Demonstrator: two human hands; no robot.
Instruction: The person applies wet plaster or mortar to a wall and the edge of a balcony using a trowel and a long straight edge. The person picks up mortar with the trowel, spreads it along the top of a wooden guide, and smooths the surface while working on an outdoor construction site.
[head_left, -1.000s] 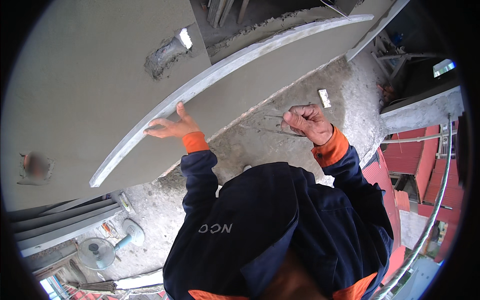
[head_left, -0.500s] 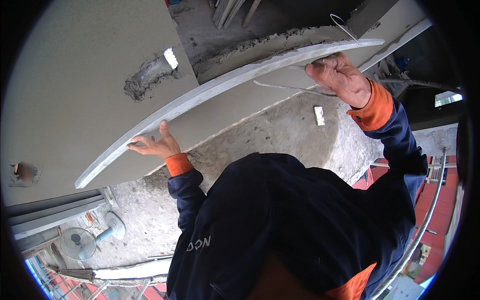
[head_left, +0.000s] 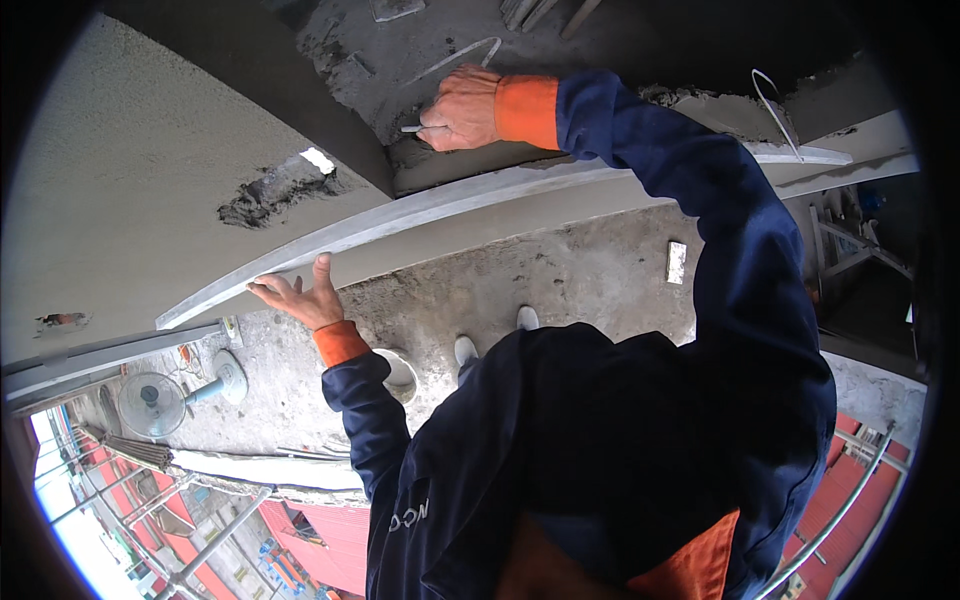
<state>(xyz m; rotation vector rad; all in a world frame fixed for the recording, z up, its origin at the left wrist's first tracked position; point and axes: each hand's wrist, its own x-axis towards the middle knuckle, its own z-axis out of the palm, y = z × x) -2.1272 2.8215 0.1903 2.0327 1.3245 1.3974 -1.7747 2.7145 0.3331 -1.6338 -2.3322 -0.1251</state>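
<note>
A long pale straightedge [head_left: 420, 208], curved by the lens, lies along the edge of the grey plastered wall [head_left: 150, 150]. Near its left end, my left hand [head_left: 312, 300] grips the lower side, thumb raised and fingertips against it. My right hand [head_left: 462, 112] reaches over the straightedge, beyond its middle, closed round a thin bent metal rod [head_left: 455, 58]. One arm of this rod arches past the knuckles; a short end pokes out by the fingers. A similar bent rod [head_left: 768, 108] loops over the straightedge near its right end. My right sleeve covers part of the straightedge.
A broken hole [head_left: 265, 195] marks the plaster. On the rough concrete floor stand a fan [head_left: 155, 403] and a round pale bucket [head_left: 400, 375]; a small white block [head_left: 676, 263] lies to the right. Scaffold pipes [head_left: 215, 540] and red roofing [head_left: 325, 545] show below.
My right hand has swung left and across the straightedge with the bent rod. My left hand keeps its place on the straightedge. The view has shifted, showing my shoes and the bucket.
</note>
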